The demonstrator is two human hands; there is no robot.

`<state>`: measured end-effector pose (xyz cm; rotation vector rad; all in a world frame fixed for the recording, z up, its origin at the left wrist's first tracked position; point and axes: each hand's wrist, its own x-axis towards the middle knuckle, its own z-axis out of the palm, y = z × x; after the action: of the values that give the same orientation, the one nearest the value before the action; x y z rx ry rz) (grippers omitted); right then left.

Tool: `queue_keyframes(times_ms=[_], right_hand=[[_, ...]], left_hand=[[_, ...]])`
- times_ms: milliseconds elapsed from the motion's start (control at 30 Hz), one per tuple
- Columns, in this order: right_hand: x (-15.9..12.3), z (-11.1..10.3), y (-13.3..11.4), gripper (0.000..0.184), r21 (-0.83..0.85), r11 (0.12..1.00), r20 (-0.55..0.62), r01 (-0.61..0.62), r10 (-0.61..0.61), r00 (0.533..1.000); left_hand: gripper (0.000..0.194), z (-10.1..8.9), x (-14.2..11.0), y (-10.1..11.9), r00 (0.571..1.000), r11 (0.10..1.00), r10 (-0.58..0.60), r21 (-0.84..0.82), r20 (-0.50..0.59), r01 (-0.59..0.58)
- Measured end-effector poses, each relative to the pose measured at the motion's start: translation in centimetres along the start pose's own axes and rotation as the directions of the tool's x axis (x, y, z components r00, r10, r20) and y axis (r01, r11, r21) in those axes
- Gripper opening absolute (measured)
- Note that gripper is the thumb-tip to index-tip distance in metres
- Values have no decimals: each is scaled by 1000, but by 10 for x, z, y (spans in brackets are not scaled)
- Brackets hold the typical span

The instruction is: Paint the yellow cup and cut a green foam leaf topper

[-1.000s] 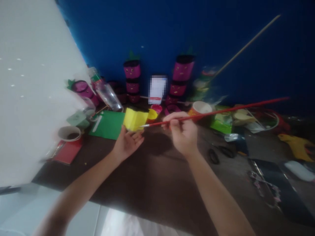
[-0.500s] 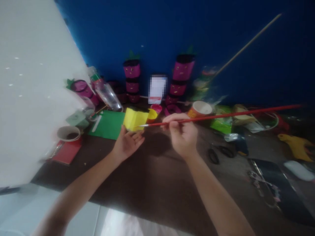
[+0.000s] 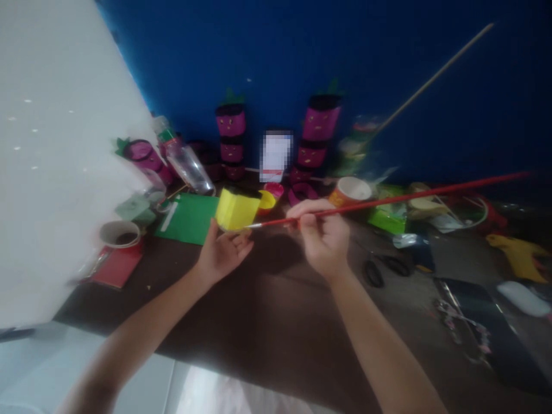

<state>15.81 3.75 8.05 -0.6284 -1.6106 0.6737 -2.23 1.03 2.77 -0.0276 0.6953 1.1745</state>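
My left hand (image 3: 222,256) holds a yellow tube-like piece (image 3: 238,210) with a dark upper edge, its thumb at the near left side. Some fingers curl below the piece, and others are hidden behind it. My right hand (image 3: 321,238) pinches a long red paintbrush (image 3: 388,199) near its front end. The brush's pale tip touches or nearly touches the lower right edge of the yellow piece; blur hides which. Just behind lie a small yellow paint pot (image 3: 267,199) and a pink pot (image 3: 273,190).
At left are a green sheet (image 3: 187,221), a cup of dark liquid (image 3: 121,233) and a leaning bottle (image 3: 190,164). Purple face-decorated tubes (image 3: 233,126) and a phone (image 3: 276,152) stand behind. To the right are a paper cup (image 3: 351,190), scissors (image 3: 374,273) and a dark phone-like slab (image 3: 487,322).
The brush tip has moved slightly down to the yellow piece's lower edge. The yellow piece has turned a little in my left hand; my right hand shifted slightly right.
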Motion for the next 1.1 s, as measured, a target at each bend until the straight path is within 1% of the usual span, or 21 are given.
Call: queue_keyframes(times_ms=[67,200,333,467,533,633,700,767,867,933,1000,1100], right_hand=[[0,0,-1,17,-1,1000,13,-8,8,1000],[-1,1,-3,19,2,1000,-12,-7,7,1000],[-2,1,-3,17,11,1000,45,-10,10,999],[-2,1,-3,16,7,999,-5,38,-38,999],[-2,1,-3,16,25,999,6,41,-41,999],[-3,1,-3,17,50,998,58,23,-25,998],[-3,1,-3,17,35,999,81,19,-21,996],[-3,1,-2,17,12,999,73,38,-38,997],[-3,0,-2,15,14,997,40,80,-80,996],[-2,0,-3,16,12,997,50,82,-83,995],[-3,0,-3,15,-5,997,66,77,-77,995],[-3,1,-3,14,-11,995,51,101,-100,994]], left_hand=[[66,0,-1,0,1000,1000,-13,-8,-1,13],[67,1,-2,0,1000,999,-26,-19,14,26],[66,1,-3,0,999,999,-40,-33,28,41],[68,1,-3,1,999,998,-42,-55,28,44],[68,1,-3,1,998,997,-45,-63,32,47],[67,-1,-2,1,998,997,-51,-51,40,53],[68,-2,-1,0,998,998,-45,-36,43,47],[67,-2,-1,0,999,999,-38,-23,36,39],[66,-1,-1,-1,1000,1000,-29,-6,-3,29],[67,0,-1,-1,999,1000,-27,6,-18,27],[67,1,-1,-2,999,999,-30,16,-14,30],[66,1,-1,-2,1000,999,-29,21,-7,29]])
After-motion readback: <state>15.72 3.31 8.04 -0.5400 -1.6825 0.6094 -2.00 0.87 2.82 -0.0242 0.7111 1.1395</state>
